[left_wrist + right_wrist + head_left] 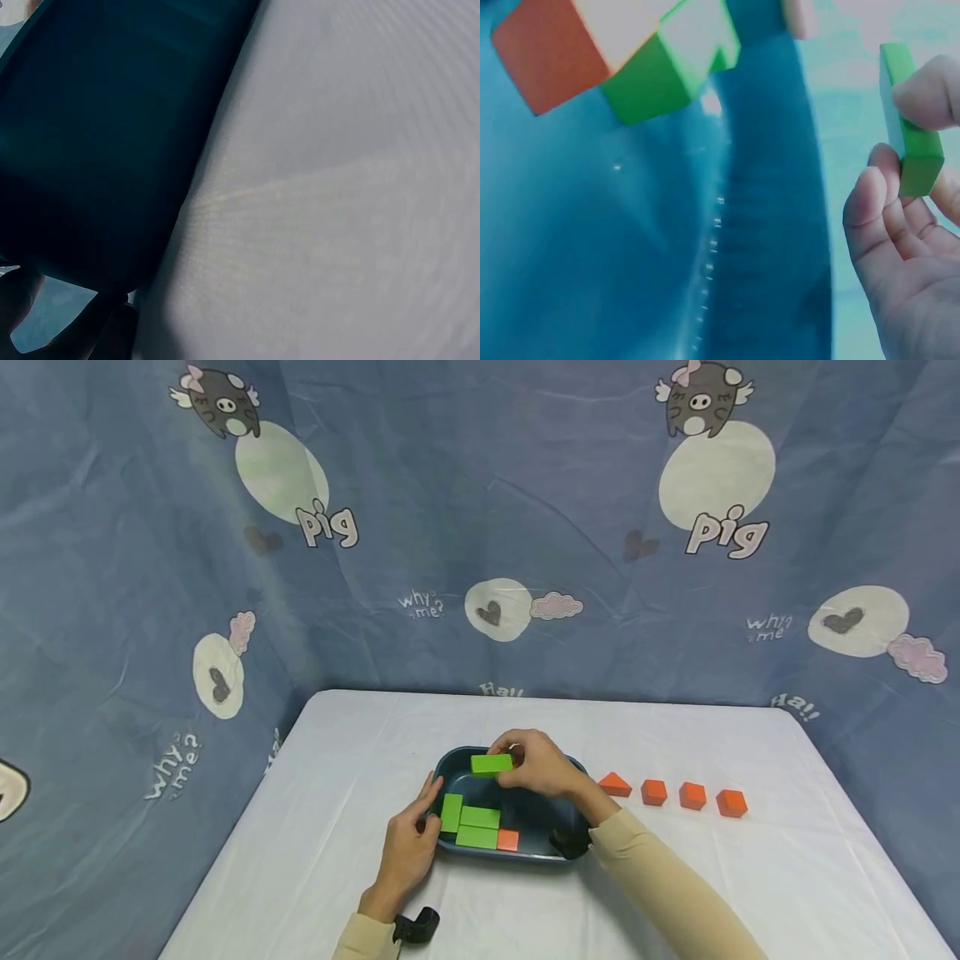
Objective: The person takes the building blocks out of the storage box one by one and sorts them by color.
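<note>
My right hand [538, 764] pinches a flat green block [491, 765] between thumb and fingers, above the far side of a dark blue tray [517, 858]. In the right wrist view, the green block [913, 142] is upright between the thumb and fingers. My left hand [408, 843] rests its thumb and fingers on the tray's left end; in the left wrist view, its dark fingers [82, 330] touch the tray [112, 172]. Inside the tray's near left corner, an upright green block [452, 812], two lying green blocks [480, 817] and an orange block [507, 840] sit together.
Right of the tray, an orange triangular block [615, 785] and three orange cubes [692, 796] stand in a row on the white-covered table [360, 760]. A blue patterned cloth [420, 527] hangs behind. Dark straps with small devices [417, 925] sit on both wrists.
</note>
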A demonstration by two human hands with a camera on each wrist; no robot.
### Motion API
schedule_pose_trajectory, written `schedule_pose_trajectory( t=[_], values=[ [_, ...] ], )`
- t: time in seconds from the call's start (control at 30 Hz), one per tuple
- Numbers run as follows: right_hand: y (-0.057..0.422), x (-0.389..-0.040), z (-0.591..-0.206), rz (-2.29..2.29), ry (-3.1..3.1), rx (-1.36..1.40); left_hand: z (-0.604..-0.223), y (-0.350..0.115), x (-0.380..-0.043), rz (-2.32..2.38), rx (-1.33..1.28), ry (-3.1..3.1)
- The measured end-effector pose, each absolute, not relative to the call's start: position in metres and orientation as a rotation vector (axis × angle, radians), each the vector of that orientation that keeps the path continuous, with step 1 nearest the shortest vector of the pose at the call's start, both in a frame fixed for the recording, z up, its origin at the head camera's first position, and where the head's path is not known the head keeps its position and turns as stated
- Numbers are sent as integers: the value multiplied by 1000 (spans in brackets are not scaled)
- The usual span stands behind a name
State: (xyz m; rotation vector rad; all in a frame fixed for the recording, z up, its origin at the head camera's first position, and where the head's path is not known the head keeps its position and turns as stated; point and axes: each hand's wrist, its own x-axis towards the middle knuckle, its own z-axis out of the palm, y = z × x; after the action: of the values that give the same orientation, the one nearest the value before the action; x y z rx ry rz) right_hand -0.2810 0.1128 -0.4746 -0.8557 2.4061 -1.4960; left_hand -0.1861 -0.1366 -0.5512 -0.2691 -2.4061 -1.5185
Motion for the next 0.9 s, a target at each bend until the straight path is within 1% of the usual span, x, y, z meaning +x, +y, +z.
schedule_pose_trajectory(
  t=[0.17, 0.43, 0.7, 0.9],
  values=[
    [130, -275, -463, -1615, 2333, -832, -550, -134, -185, -1504, -260, -2403],
    [170, -260, -447, -1584, 2470, -794, -549, -130, -185, -1506, -229, -2424],
    [221, -243, -441, -1567, 2590, -600, -550, -129, -184, -1480, -212, -2439],
    [252, -226, -437, -1545, 2610, -515, -549, -128, -184, -1466, -200, -2429]
  ],
)
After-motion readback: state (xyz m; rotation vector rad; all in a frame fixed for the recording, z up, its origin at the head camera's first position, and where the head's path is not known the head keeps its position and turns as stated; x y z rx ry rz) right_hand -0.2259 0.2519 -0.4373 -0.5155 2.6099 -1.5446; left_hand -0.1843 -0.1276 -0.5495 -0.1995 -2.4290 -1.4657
